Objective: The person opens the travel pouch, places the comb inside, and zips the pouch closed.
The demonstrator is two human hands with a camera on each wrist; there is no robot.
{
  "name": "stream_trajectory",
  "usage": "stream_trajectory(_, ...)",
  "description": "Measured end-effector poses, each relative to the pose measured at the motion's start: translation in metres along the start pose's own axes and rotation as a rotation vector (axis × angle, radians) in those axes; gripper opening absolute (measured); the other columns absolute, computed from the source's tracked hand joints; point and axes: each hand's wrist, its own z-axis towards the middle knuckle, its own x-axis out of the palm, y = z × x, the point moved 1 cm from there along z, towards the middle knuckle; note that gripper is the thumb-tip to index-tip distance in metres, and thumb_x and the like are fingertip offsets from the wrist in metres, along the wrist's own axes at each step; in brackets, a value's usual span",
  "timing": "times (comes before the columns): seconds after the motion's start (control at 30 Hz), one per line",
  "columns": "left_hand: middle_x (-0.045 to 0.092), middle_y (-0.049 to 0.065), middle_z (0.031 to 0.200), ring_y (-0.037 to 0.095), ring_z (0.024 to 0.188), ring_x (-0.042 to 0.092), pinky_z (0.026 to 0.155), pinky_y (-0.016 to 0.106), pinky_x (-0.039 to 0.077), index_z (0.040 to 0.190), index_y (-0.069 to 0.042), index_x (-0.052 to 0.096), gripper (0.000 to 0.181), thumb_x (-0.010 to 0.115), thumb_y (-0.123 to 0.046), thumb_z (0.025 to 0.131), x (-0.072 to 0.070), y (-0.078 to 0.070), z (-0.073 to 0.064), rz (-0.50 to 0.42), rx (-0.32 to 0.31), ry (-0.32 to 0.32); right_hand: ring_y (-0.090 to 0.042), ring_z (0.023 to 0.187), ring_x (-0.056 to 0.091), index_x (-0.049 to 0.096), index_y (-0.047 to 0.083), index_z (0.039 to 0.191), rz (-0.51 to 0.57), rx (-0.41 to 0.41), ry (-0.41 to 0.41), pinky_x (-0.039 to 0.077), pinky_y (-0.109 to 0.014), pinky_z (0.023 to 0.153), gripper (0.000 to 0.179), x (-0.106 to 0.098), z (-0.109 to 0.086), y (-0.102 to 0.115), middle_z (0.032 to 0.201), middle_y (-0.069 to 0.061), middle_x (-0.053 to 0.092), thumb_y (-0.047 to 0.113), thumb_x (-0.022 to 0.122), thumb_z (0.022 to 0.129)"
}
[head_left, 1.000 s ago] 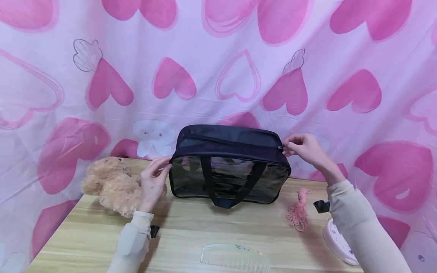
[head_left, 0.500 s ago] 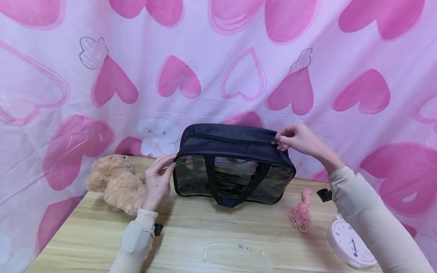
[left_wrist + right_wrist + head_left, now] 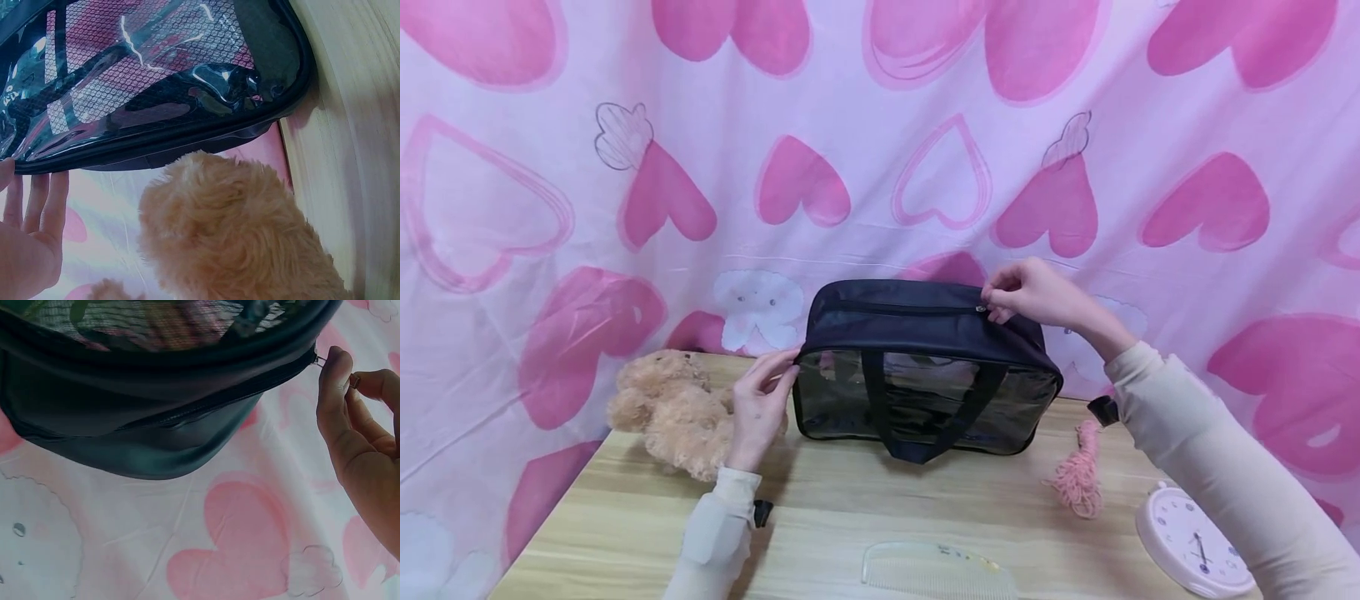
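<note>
A black toiletry bag [image 3: 928, 333] with clear side panels stands upright on the table, its handle strap [image 3: 880, 400] hanging down the front. My left hand [image 3: 760, 412] grips the bag's upper left corner between thumb and fingers; the left wrist view shows those fingers [image 3: 53, 203] at the bag's edge. Above the top of the bag, right of its middle, my right hand [image 3: 1033, 292] pinches the zipper pull. In the right wrist view the metal slider [image 3: 317, 359] sits on the zip track just beyond the fingertips, which partly hide the pull.
A fluffy tan plush toy [image 3: 688, 425] lies left of the bag. To the right are a bundle of pink cord [image 3: 1081, 475] and a round white alarm clock [image 3: 1191, 542], partly covered by the right sleeve. A translucent comb [image 3: 936, 571] lies in front. A heart-patterned curtain [image 3: 850, 108] hangs behind.
My right hand has drawn the zipper pull leftward along the bag's top from near its right end. The left hand keeps its grip on the corner. The head view has shifted slightly.
</note>
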Motion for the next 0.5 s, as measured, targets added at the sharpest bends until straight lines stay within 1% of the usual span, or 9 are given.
stream_trajectory(0.1, 0.062, 0.026, 0.103, 0.015, 0.092, 0.063, 0.078, 0.024, 0.052, 0.105, 0.013, 0.065, 0.023, 0.060, 0.018, 0.083, -0.002, 0.000, -0.001, -0.002, -0.013, -0.007, -0.023, 0.070, 0.069, 0.065, -0.007, 0.092, -0.014, -0.003, 0.022, 0.056, -0.028, 0.066, 0.016, 0.003, 0.009, 0.008, 0.082, -0.015, 0.069, 0.007, 0.058, 0.093)
stream_trajectory(0.23, 0.062, 0.025, 0.105, 0.015, 0.092, 0.063, 0.078, 0.024, 0.052, 0.106, 0.013, 0.065, 0.023, 0.060, 0.017, 0.084, -0.005, 0.000, 0.000, 0.000, -0.023, -0.010, -0.026, 0.068, 0.068, 0.065, -0.008, 0.092, -0.019, -0.031, 0.050, 0.056, -0.030, 0.064, 0.015, 0.007, 0.019, 0.019, 0.080, -0.016, 0.068, 0.005, 0.057, 0.092)
stream_trajectory(0.33, 0.062, 0.025, 0.106, 0.016, 0.093, 0.063, 0.079, 0.025, 0.052, 0.106, 0.013, 0.065, 0.023, 0.060, 0.016, 0.084, -0.005, 0.000, 0.001, -0.001, -0.031, 0.000, -0.026, 0.067, 0.068, 0.064, -0.010, 0.092, -0.030, -0.044, 0.070, 0.056, -0.030, 0.063, 0.015, 0.010, 0.024, 0.027, 0.079, -0.015, 0.068, 0.004, 0.057, 0.092)
stream_trajectory(0.5, 0.062, 0.025, 0.107, 0.018, 0.092, 0.064, 0.078, 0.027, 0.053, 0.106, 0.013, 0.065, 0.023, 0.061, 0.016, 0.084, -0.004, -0.001, 0.001, 0.003, -0.024, 0.018, -0.025, 0.068, 0.068, 0.064, -0.009, 0.092, -0.062, -0.053, 0.112, 0.056, -0.030, 0.064, 0.014, 0.016, 0.031, 0.037, 0.080, -0.016, 0.068, 0.003, 0.057, 0.092)
